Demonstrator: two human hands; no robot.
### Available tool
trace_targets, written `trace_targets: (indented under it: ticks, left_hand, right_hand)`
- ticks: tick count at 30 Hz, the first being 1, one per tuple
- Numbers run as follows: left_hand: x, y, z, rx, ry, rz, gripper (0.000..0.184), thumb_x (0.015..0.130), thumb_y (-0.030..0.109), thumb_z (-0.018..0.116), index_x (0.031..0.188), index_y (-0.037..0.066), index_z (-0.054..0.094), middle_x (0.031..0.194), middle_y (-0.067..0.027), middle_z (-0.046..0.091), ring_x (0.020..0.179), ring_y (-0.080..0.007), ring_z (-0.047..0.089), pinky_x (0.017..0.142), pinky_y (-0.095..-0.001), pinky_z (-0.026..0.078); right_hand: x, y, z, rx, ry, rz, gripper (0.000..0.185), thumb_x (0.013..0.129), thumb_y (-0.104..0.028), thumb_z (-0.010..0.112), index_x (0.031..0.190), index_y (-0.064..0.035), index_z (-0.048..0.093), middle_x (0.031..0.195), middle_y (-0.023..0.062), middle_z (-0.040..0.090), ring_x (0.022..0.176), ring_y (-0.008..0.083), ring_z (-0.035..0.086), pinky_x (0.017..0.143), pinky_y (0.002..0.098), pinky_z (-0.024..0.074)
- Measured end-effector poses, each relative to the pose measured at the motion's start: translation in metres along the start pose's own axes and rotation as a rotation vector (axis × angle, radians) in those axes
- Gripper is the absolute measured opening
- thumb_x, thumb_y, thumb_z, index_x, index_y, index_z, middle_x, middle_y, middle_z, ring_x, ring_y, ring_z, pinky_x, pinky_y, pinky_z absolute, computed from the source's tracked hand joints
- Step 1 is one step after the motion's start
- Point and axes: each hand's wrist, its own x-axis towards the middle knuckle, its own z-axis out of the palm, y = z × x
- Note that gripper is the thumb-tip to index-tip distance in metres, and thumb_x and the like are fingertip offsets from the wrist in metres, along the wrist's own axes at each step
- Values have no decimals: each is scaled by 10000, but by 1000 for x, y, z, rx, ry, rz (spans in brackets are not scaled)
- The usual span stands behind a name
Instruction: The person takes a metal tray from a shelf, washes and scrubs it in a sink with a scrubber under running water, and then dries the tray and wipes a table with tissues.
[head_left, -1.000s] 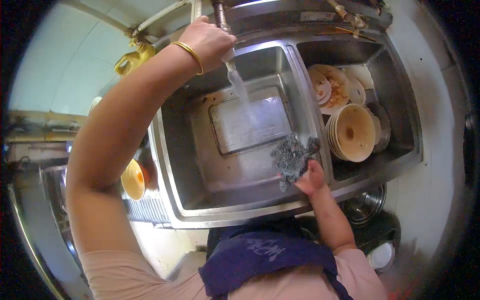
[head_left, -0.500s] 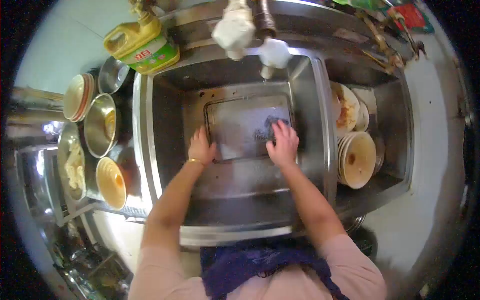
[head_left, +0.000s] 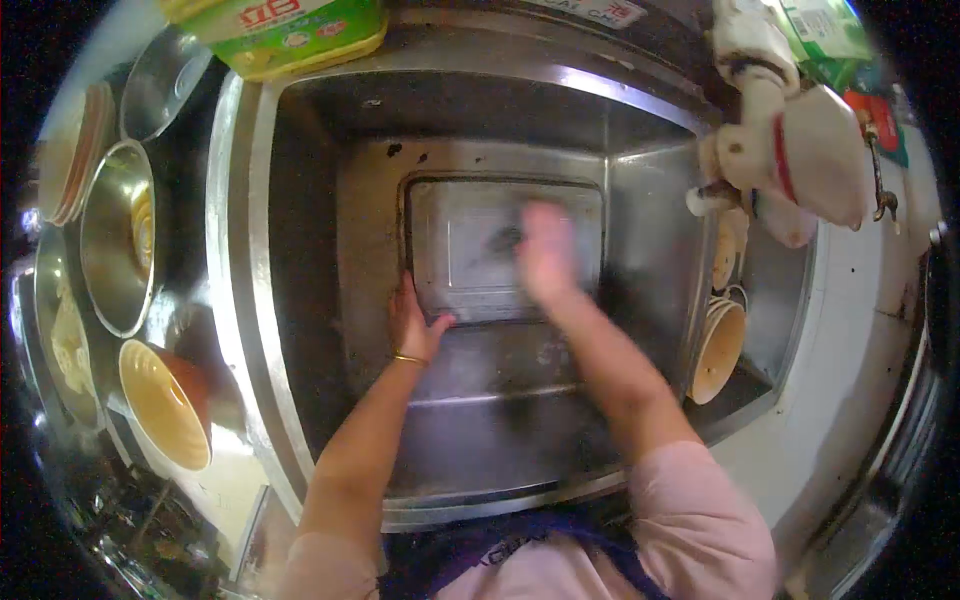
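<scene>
A rectangular metal tray [head_left: 475, 255] with a dark rim lies on the bottom of the steel sink [head_left: 490, 425]. At its lower left corner, my left hand [head_left: 415, 325] grips the edge, fingers along the left side and thumb by the front rim. My right hand [head_left: 548, 258], smeared by motion, is over the right half of the tray. A dark scouring pad [head_left: 507, 239] shows at its left side, pressed to the tray's surface; the fingers partly hide it.
Metal bowls [head_left: 118, 240] and an orange bowl [head_left: 168, 405] stand left of the sink. A yellow-green detergent jug [head_left: 300, 35] sits at the back left. White tap fittings [head_left: 790, 150] hang at the upper right, above stacked bowls [head_left: 718, 350] in the second basin.
The view has shifted closer and turned, so the taps now appear at the right. My right hand has moved left across the tray with the scouring pad. My left hand stays at the tray's corner.
</scene>
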Motion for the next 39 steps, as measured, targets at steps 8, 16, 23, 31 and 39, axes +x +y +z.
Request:
trace_targets:
  ticks: [8,16,23,31,39]
  left_hand:
    - [3,14,-14,107,60,66,1098,583,338,863,1432,-9,260,1395,-221,419,1231,-406,417,1043,-456,334]
    - [6,16,-18,157,-50,-30,1085,604,373,848,1447,36,253,1425,-180,405,1267,-363,411,1040,-516,307]
    - [6,38,-36,219,-128,-96,1034,639,399,823,1438,41,274,1434,-178,396,1299,-350,385,1037,-527,302]
    - [2,34,-32,365,-309,-169,981,662,402,804,1405,-11,315,1376,-224,440,1281,-362,396,1035,-512,308]
    - [3,19,-17,183,-85,-13,1033,616,360,833,1401,-48,300,1358,-222,456,1271,-381,403,1035,-502,327]
  right_hand:
    - [33,-121,52,48,-180,-44,442,791,-108,532,1222,-12,539,1291,208,521,1195,340,499,1005,450,392]
    - [9,60,9,-7,193,208,412,804,-28,490,1213,16,528,1194,239,555,1150,366,519,998,447,403]
    - [75,-127,48,-9,-118,-91,621,788,-217,626,1341,3,447,1455,156,375,1365,342,298,1096,461,289]
    - [-14,-92,45,-54,-179,-510,484,835,-167,532,1294,-16,510,1342,145,506,1296,351,399,1068,480,322]
    - [-21,-112,56,-127,-157,-407,436,853,-134,474,1261,5,538,1314,157,526,1284,314,423,1058,462,336]
